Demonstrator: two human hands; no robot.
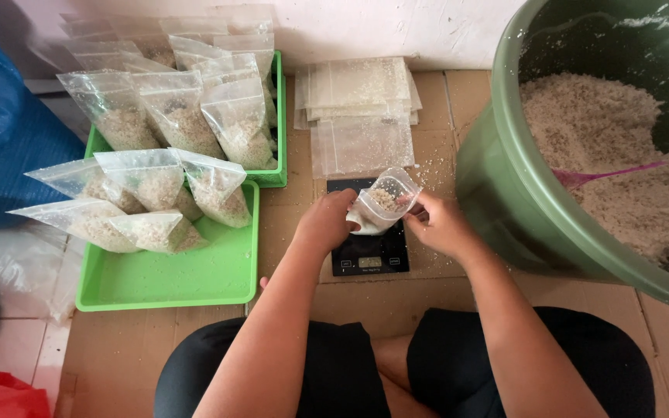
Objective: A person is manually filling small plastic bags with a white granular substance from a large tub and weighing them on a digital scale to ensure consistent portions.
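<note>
Two hands are in view: left hand (325, 223), right hand (437, 224). Between them: one open clear bag (381, 203), partly filled with grain. Beneath them: one black scale (371, 255). Left of the left hand: two green trays (172, 279), the nearer carrying about five filled bags (149, 179); the farther tray's bags overlap, so their count is uncertain. Beyond the hands: one stack of empty bags (359, 108). Right of the right hand: one green tub (505, 193) holding one pink scoop (605, 175).
</note>
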